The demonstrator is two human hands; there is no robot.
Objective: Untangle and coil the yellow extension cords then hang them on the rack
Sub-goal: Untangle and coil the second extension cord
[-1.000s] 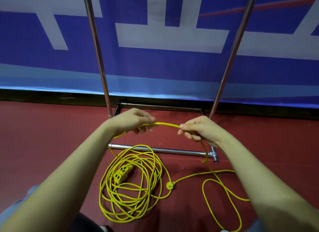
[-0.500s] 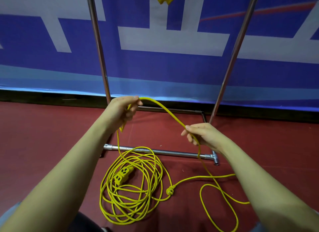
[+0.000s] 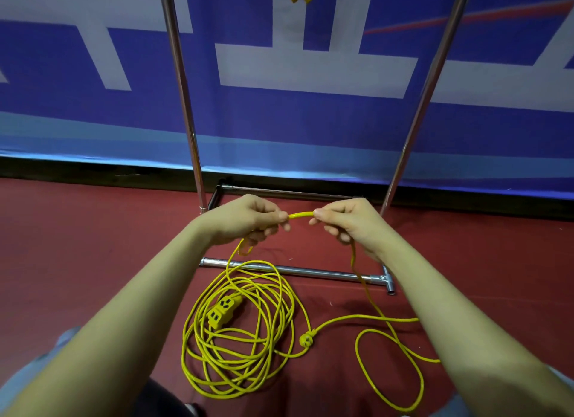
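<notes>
Left hand (image 3: 245, 221) lowered since earlier and drawn near right hand (image 3: 348, 222), both pinching a short span of yellow cord (image 3: 299, 214), the rest piled on the floor (image 3: 93, 245) beside the rack (image 3: 292, 269)

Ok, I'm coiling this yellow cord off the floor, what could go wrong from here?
The knot in the cord on the floor may pull tight as the left hand and right hand draw cord in. The outlet block lies inside the tangled pile and could snag loops. The cord could also catch on the rack's base bar.
</notes>
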